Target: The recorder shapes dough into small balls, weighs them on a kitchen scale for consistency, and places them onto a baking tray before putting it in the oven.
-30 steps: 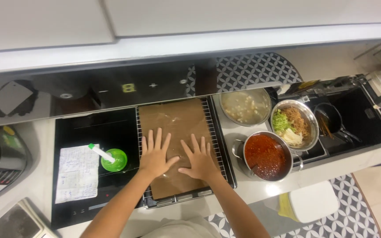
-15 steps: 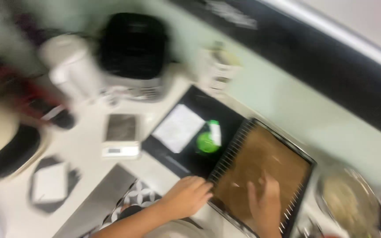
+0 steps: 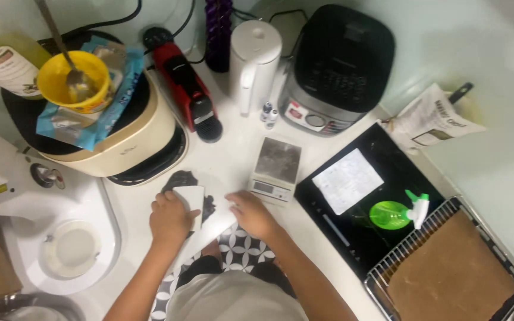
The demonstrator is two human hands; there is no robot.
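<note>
The left hand (image 3: 171, 219) grips a white scraper (image 3: 190, 202), fingers curled around its lower edge, holding it upright against a dark dough mass (image 3: 187, 184) on the white bench (image 3: 233, 160). The right hand (image 3: 252, 214) rests flat just beside it, fingers loosely spread and holding nothing, seemingly for steadiness. A kitchen scale (image 3: 276, 168) sits just beyond those fingers. The dough appears matte, near black and lumpy.

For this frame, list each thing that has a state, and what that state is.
left hand: gripping a white scraper over dark dough
right hand: flat on the counter, holding nothing
kitchen scale: platform bare
white kettle: lid closed
rice cooker: lid closed
yellow bowl: spoon standing in it
wire rack: lined with brown paper
green spray bottle: lying on its side on the cooktop
</note>
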